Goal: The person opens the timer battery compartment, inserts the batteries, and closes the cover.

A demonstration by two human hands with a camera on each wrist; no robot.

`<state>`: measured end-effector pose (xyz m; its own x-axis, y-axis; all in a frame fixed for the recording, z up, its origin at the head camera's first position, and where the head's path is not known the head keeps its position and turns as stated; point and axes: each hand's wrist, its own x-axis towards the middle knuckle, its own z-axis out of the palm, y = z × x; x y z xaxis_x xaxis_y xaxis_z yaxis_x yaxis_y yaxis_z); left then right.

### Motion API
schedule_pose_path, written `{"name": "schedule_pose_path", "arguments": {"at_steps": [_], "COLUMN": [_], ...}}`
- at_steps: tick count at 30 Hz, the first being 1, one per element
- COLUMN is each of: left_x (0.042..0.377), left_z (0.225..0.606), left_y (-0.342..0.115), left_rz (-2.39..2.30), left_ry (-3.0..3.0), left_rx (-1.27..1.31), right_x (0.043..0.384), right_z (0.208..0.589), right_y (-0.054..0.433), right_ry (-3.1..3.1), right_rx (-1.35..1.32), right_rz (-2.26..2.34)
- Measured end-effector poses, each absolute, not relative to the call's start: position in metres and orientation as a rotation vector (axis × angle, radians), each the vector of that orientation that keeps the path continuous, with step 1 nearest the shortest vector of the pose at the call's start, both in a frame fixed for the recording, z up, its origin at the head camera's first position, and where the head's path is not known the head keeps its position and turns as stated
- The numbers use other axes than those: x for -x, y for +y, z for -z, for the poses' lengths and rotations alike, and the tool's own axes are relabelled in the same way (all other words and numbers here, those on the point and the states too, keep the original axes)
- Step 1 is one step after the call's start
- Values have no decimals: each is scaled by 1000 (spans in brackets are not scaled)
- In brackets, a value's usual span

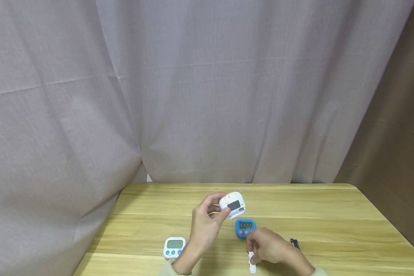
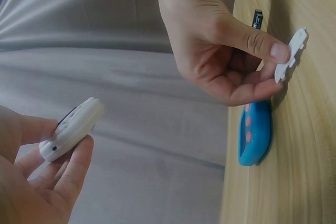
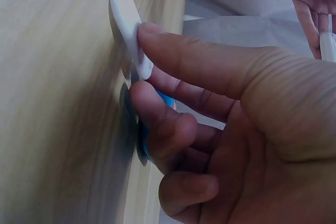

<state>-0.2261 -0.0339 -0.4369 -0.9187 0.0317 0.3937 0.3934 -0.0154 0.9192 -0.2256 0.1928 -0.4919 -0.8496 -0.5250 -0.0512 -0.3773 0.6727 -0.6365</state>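
Note:
My left hand [image 1: 207, 222] holds a white digital timer [image 1: 232, 205] up above the table, its back with the uncovered battery compartment turned toward the head camera. Thumb and fingers grip the timer's edges in the left wrist view. Lower and to the right, my right hand [image 1: 270, 245] pinches a small white battery cover [image 2: 292, 56] between thumb and fingers, close over the tabletop. A blue digital timer [image 1: 245, 229] with pink buttons lies just beyond the right hand, its display reading zeros.
Another white timer [image 1: 174, 247] with blue buttons lies face up left of my left forearm. Two dark batteries [image 1: 295, 243] lie side by side just past my right wrist. The wooden table [image 1: 348, 214] ends at a grey curtain [image 1: 207, 115].

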Motion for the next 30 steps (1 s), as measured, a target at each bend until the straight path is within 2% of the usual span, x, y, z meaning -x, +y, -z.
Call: {"name": "schedule_pose_path", "arguments": {"at_steps": [19, 30], "left_x": [226, 227], "left_z": [438, 438], "left_y": [-34, -34], "left_rz": [2018, 2011], "left_ry": [-2018, -2016], "left_rx": [453, 473], "right_x": [224, 231], "right_z": [489, 478], "right_y": [201, 226], "right_ry": [2631, 2758], "right_rx": [693, 670], "right_rz": [907, 911]}}
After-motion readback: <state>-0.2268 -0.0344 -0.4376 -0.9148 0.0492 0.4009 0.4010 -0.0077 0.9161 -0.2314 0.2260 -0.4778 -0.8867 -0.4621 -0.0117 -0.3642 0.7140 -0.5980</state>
